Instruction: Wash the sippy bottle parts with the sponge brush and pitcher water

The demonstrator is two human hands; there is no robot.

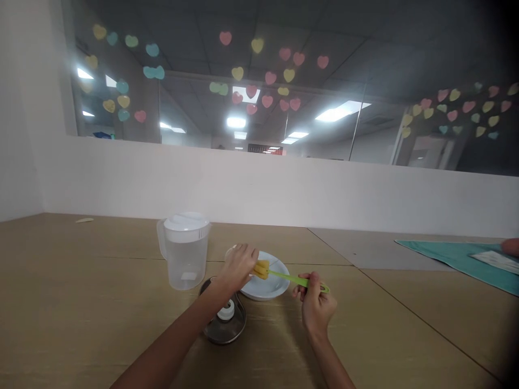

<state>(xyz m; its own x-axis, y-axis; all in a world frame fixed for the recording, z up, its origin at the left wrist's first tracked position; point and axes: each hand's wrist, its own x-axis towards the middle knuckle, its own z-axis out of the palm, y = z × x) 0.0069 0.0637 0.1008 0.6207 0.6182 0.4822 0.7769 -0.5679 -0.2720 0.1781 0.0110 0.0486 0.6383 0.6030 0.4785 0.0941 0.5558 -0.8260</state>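
My right hand (318, 302) is closed around the light green handle of a sponge brush (284, 276), its thumb lying along the top. The yellow sponge head (261, 268) sits over a white bowl (267, 289) and meets my left hand (242, 265). Those left fingers are curled closed, palm down. A pale rounded edge (230, 252) shows beyond the left knuckles; the rest is hidden, so I cannot tell what it is. Under my left forearm lies a shiny grey metal piece (227, 330) with a white round part (227, 309) on top, partly covered.
A clear lidded pitcher (186, 259) stands left of the bowl. On the right, a teal cloth (446, 256) bears a pale printed item (497, 261), with part of a hand (510, 247) at the frame edge. A small pale piece (84, 220) lies far left. A wall backs the table.
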